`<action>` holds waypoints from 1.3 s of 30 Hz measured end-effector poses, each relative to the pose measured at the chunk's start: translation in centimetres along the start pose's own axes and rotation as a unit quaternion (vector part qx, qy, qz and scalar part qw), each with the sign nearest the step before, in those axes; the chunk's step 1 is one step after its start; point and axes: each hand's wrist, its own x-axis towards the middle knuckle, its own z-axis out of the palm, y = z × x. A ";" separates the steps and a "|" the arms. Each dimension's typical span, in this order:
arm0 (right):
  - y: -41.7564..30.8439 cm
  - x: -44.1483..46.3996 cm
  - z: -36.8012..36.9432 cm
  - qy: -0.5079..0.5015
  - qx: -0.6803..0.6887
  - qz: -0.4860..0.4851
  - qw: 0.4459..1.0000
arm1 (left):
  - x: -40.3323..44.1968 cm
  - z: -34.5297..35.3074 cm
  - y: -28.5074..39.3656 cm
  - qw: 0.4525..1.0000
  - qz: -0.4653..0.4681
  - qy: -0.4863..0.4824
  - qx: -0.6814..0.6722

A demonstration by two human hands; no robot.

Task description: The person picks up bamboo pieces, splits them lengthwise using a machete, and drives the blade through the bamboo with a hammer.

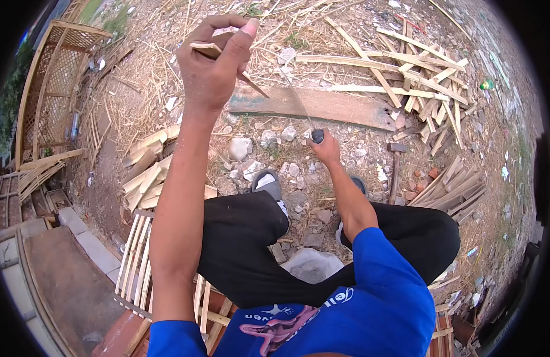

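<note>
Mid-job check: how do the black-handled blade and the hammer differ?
The black-handled blade is held in the right grip; the hammer lies on the ground. The black-handled blade is long and thin, while the hammer has a blocky head. Both are hand tools.
</note>
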 end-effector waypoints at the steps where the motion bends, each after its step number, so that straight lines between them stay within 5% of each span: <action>1: 0.1 0.6 -0.6 0.018 -0.021 -0.012 1.000 | 0.3 0.3 -0.3 1.000 0.008 -0.001 -0.007; 5: 1.0 -1.4 -3.5 -0.005 -0.084 -0.014 0.996 | -0.6 -1.5 0.7 0.995 0.066 0.044 -0.059; 10: 1.4 0.4 -4.8 0.090 -0.191 -0.218 0.953 | -1.3 0.3 0.5 0.991 0.128 0.039 -0.008; 13: -2.1 2.1 -4.4 0.117 -0.070 -0.198 0.971 | -2.2 1.8 0.0 0.973 0.205 -0.070 0.076; 14: -3.6 2.8 -4.8 -0.033 0.168 -0.089 0.981 | -2.4 2.9 0.2 0.951 0.262 -0.109 0.125; 15: -5.9 2.9 -6.0 -0.179 0.390 0.028 0.903 | -2.5 3.6 -0.2 0.944 0.264 -0.166 0.104; 17: -11.4 0.0 -9.4 -0.323 0.679 0.011 0.659 | -2.7 4.8 -0.6 0.913 0.296 -0.253 0.119; 19: -18.0 -4.6 -15.6 -0.311 0.773 0.040 0.552 | -3.5 5.9 -0.7 0.890 0.268 -0.342 0.139; 22: -19.4 -4.6 -18.5 -0.274 0.772 -0.027 0.574 | -4.3 6.9 -1.0 0.861 0.225 -0.410 0.200; 27: -17.3 0.4 -22.6 -0.053 0.702 -0.073 0.706 | -4.0 5.6 0.1 0.844 0.154 -0.392 0.332; 31: -12.7 5.9 -28.9 0.096 0.636 -0.014 0.765 | -4.5 4.5 0.4 0.842 0.099 -0.415 0.330; 34: -7.5 9.2 -30.1 0.227 0.351 0.070 0.906 | -4.7 4.0 -0.1 0.828 0.104 -0.425 0.349; 36: -1.6 11.4 -28.7 0.293 0.112 0.008 0.949 | -4.8 4.0 -0.6 0.824 0.098 -0.435 0.351; 39: 3.6 9.5 -24.9 0.197 0.078 0.043 0.976 | -4.9 3.7 -0.7 0.817 0.069 -0.437 0.371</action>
